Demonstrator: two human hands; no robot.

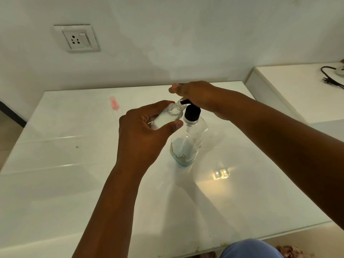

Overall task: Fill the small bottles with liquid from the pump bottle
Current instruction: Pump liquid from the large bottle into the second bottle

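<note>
One small bottle (168,117) gripped by left hand (147,131) at nozzle; right hand (195,94) presses pump bottle (188,142).

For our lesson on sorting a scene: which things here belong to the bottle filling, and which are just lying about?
In the job: small bottle, gripped by the left hand; pump bottle; right hand on the pump.

Lying about: pink thing on the table; wall socket; black cable on the side counter.

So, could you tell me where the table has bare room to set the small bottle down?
Bare table lies left of the pump bottle and along the near edge. Crowded only at the pump, where both hands meet.
</note>
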